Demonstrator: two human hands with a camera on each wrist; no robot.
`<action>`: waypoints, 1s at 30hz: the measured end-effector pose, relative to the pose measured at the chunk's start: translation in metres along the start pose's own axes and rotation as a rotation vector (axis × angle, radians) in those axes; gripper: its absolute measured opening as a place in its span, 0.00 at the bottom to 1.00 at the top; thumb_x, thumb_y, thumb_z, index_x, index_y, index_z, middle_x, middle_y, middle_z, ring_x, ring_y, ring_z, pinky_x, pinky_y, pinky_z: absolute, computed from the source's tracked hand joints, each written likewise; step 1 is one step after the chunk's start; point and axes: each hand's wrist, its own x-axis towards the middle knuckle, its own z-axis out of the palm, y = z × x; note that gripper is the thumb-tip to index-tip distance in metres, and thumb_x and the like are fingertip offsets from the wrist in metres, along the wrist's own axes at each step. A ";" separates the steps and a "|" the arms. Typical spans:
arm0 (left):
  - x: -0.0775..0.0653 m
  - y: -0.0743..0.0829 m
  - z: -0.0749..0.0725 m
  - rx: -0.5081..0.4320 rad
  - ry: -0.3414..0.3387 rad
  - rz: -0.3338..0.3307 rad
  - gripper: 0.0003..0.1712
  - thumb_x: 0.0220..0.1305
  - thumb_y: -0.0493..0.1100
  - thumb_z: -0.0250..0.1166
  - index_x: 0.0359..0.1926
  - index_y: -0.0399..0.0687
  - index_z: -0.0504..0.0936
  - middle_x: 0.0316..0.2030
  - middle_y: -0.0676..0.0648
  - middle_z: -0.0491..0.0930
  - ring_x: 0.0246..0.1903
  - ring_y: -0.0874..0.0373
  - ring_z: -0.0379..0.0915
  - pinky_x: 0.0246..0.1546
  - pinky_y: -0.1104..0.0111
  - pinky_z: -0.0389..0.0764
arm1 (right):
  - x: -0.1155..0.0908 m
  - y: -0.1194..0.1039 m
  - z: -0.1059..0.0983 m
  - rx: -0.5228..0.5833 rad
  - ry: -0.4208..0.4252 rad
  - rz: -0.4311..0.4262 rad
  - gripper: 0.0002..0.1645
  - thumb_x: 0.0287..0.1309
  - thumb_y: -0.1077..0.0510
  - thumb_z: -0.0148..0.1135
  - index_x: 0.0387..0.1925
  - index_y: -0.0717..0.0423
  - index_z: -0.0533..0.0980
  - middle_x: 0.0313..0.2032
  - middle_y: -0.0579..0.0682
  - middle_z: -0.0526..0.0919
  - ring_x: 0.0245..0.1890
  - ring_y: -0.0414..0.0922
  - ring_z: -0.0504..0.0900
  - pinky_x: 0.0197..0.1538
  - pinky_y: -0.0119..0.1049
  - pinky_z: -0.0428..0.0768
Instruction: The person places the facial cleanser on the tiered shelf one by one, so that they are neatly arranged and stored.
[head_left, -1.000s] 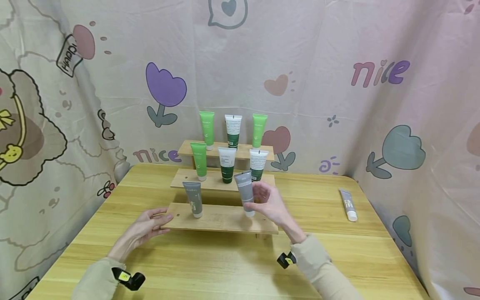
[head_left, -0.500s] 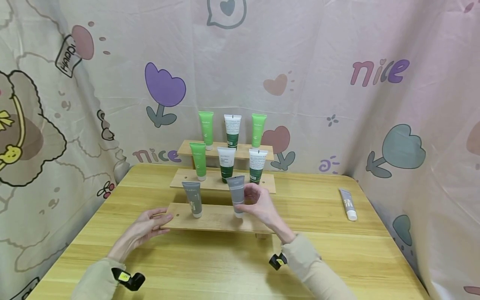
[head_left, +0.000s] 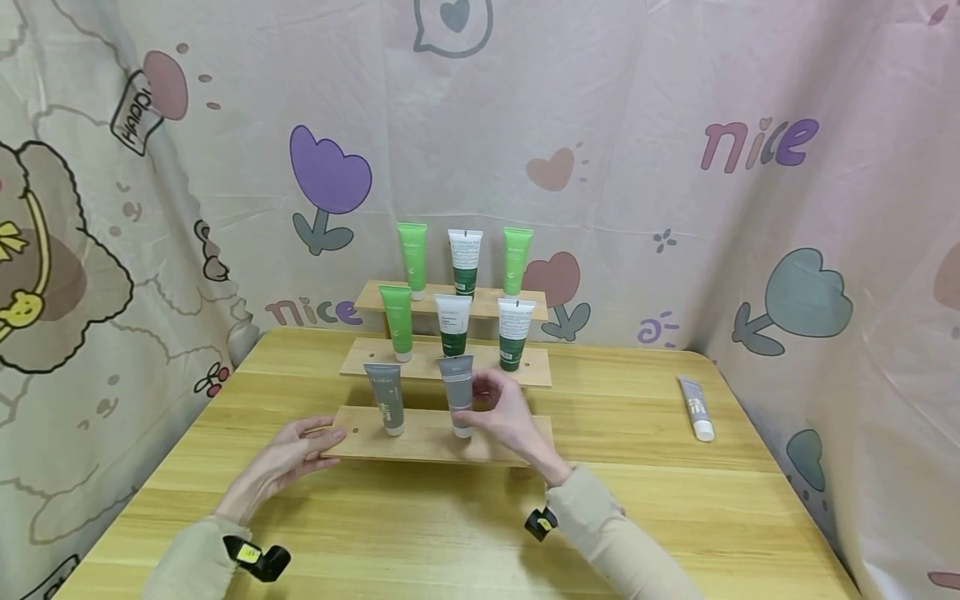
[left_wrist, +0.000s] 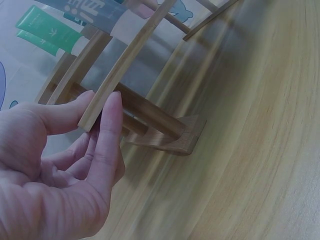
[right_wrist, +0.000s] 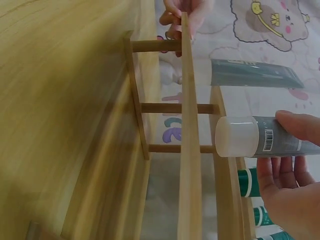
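My left hand (head_left: 288,454) pinches the left end of the lowest board of a three-tier wooden display stand (head_left: 427,450). In the left wrist view, thumb and fingers lie on either side of that board (left_wrist: 116,75). My right hand (head_left: 513,417) holds a grey cosmetic tube (head_left: 456,385), cap down, over the middle of the same tier. The right wrist view has a small gap between the tube's white cap (right_wrist: 236,136) and the board (right_wrist: 189,150). Another grey tube (head_left: 387,396) stands on its cap at the left of this tier.
On the middle tier are a green tube (head_left: 397,318) and two white-and-dark-green tubes (head_left: 453,321). Two green tubes flank a white-and-green tube (head_left: 466,254) on the top tier. A grey tube (head_left: 696,408) lies on the table (head_left: 637,483) at right. A patterned curtain (head_left: 622,83) hangs behind.
My right hand has carried the grey tube leftward along the lowest tier, from its right part to its middle. The left hand has stayed on the board's end.
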 end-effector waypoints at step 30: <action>0.001 0.000 -0.001 0.000 0.002 -0.002 0.50 0.74 0.43 0.61 0.75 0.20 0.38 0.73 0.23 0.54 0.46 0.72 0.78 0.51 0.69 0.87 | 0.005 0.005 0.022 -0.033 0.017 -0.001 0.28 0.45 0.72 0.74 0.50 0.70 0.75 0.47 0.67 0.82 0.46 0.49 0.81 0.54 0.29 0.84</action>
